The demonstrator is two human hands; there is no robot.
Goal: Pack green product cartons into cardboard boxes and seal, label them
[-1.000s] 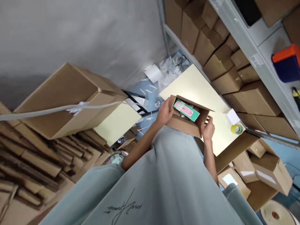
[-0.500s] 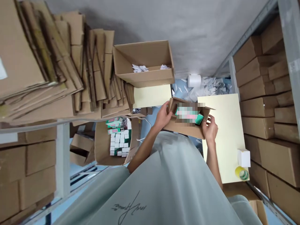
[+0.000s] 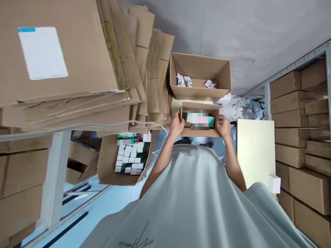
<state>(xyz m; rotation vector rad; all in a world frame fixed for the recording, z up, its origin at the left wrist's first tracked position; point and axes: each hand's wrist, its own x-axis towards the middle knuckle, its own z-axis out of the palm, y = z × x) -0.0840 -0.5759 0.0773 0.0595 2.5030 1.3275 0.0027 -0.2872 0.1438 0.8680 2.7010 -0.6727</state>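
Between my two hands is a small open cardboard box (image 3: 201,133), its flaps spread. A green and pink carton (image 3: 192,119) lies inside it, its face partly blurred out. My left hand (image 3: 177,125) is closed on the box's left end, the thumb near the inner edge. At the right end, my right hand (image 3: 223,126) grips the wall in the same way. Just beyond stands a larger open cardboard box (image 3: 200,92) with crumpled white paper (image 3: 184,80) on its bottom.
Flattened cardboard (image 3: 139,65) is stacked at the left. Below it, an open carton (image 3: 106,162) holds several small white-ended boxes (image 3: 130,155). A pale yellow board (image 3: 256,148) lies at the right, with a white cube-shaped box (image 3: 274,184) at its edge. Shelved brown boxes (image 3: 291,137) line the right side.
My hands have carried the small box leftward, away from the pale board and closer to the larger open box. It now sits more level. The view has swung left.
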